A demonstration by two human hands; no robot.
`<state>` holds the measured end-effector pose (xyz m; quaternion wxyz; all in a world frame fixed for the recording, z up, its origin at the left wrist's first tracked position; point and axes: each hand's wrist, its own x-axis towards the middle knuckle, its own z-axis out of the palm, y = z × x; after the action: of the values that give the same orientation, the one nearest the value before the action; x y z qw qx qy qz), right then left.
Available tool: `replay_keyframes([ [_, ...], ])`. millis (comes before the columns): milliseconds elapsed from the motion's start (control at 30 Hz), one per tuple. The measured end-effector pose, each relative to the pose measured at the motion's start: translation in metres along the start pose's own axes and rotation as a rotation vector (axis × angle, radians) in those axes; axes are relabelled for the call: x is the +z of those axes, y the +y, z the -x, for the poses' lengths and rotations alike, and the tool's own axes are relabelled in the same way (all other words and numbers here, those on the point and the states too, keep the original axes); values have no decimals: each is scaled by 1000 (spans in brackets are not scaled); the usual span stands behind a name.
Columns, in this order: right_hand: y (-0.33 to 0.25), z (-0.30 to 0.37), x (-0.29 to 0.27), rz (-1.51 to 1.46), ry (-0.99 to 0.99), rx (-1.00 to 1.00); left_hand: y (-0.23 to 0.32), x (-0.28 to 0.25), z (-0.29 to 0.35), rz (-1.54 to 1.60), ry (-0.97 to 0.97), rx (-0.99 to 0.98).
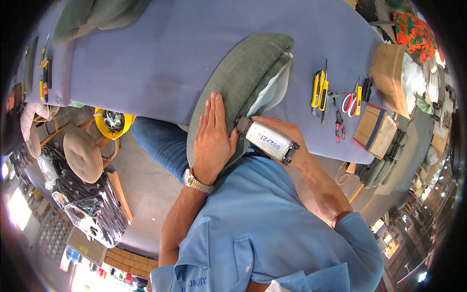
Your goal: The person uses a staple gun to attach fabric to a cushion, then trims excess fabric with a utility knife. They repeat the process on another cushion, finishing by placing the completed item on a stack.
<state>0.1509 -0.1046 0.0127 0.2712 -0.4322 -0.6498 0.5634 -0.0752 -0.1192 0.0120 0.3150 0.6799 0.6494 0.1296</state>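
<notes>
A grey-green upholstered cushion [238, 68] stands on edge at the front of the blue-covered table, its near end against my body. My left hand [213, 134] lies flat on its fabric, fingers stretched out and nearly together. In my right hand [287, 129] is a silver staple gun [267, 141], its dark nose pressed at the cushion's underside edge near my left thumb. The fingers on its grip are partly hidden behind the tool's body. White lining [272, 90] shows along the cushion's open right side.
On the blue table [136, 63] to the right lie yellow cutters [318, 90], scissors [349, 103], red-handled pliers [339, 129] and a small box [370, 127]. A carton [389, 73] with white stuffing stands behind. Left of the table are a yellow bucket [130, 127] and a round padded seat [83, 155].
</notes>
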Motion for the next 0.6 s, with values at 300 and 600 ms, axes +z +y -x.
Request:
replay_keyframes([
  [300,-12,-3,16,-30,56,64,-2,1,-2,-5,41,-11],
  [600,-14,8,12,57,8,34,-2,6,0,-7,56,3],
])
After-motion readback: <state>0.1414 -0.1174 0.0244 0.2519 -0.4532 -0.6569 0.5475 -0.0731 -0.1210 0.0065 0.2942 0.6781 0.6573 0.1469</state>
